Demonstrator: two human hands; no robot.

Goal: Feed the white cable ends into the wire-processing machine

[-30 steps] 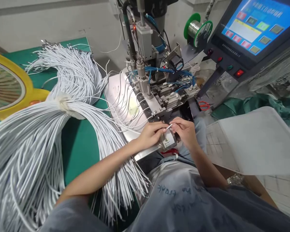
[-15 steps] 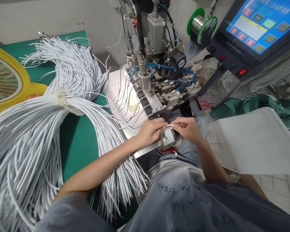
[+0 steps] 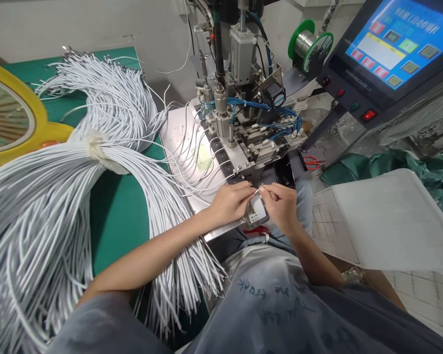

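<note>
My left hand (image 3: pixel 231 200) and my right hand (image 3: pixel 282 202) meet at the front edge of a small machine (image 3: pixel 243 123), both pinched on the end of one thin white wire (image 3: pixel 260 189). Just below the fingertips sits a small metal part with a warning label (image 3: pixel 257 212). Several more white wires run from the left across the machine's metal plate (image 3: pixel 186 147) towards my left hand. A thick bundle of white wires (image 3: pixel 59 187), tied with tape, lies on the green mat (image 3: pixel 121 221) at the left.
A touch screen panel (image 3: pixel 395 44) with red buttons stands at the upper right, a green spool of solder wire (image 3: pixel 310 44) beside it. Red scissors (image 3: pixel 312 161) lie by the machine. A translucent plastic bin (image 3: pixel 387 221) sits at the right, a yellow racket-shaped object (image 3: pixel 18 128) at the far left.
Both hands have stayed pinched on the wire end and shifted slightly up towards the machine. The view has drifted a little.
</note>
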